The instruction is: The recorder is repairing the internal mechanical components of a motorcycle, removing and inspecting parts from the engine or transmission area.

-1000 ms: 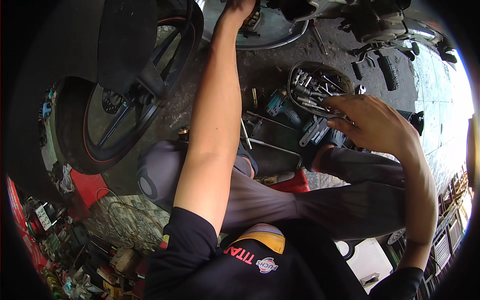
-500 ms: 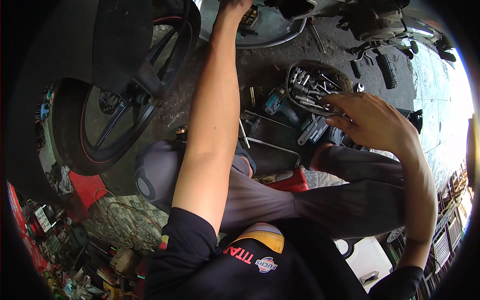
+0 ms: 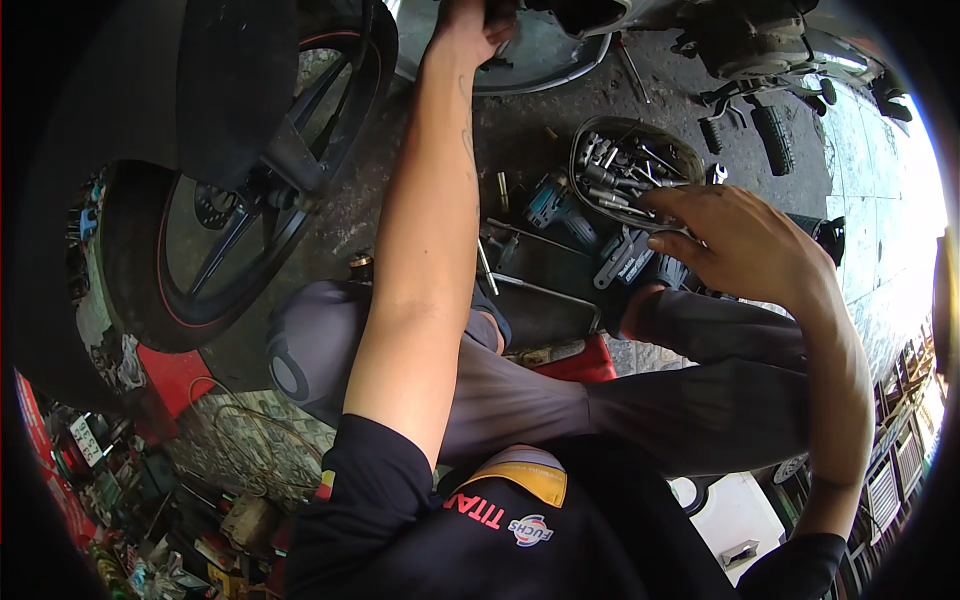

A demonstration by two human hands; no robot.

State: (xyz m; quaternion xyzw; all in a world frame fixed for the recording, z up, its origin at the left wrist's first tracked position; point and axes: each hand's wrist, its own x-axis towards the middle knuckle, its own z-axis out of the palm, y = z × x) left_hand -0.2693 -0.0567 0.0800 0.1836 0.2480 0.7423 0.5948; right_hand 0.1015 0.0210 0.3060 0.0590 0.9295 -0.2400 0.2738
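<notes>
My left hand (image 3: 473,32) reaches far forward to the top edge, above a shallow grey pan (image 3: 575,80). Its fingers are partly cut off and blurred, and what they touch is hidden in dark parts there. Over the near right side of an oval tub (image 3: 577,165) hangs my right hand (image 3: 745,245), palm down. Thumb and forefinger are apart, and nothing shows between them. Sockets and metal tool bits (image 3: 610,180) fill the tub. Just left of it lies a teal and black cordless drill (image 3: 560,205), with a black battery pack (image 3: 625,262) nearer me.
A motorcycle wheel (image 3: 125,270) with a red rim stripe stands at left. Motorcycle parts with a footpeg (image 3: 772,140) jut in at upper right. A T-handle wrench (image 3: 540,236) and a bent bar (image 3: 550,291) lie before my legs. A screwdriver (image 3: 632,72) rests beside the pan.
My left forearm has turned and its hand has come slightly back toward me, showing more at the top edge. The right hand has stayed in place over the tub.
</notes>
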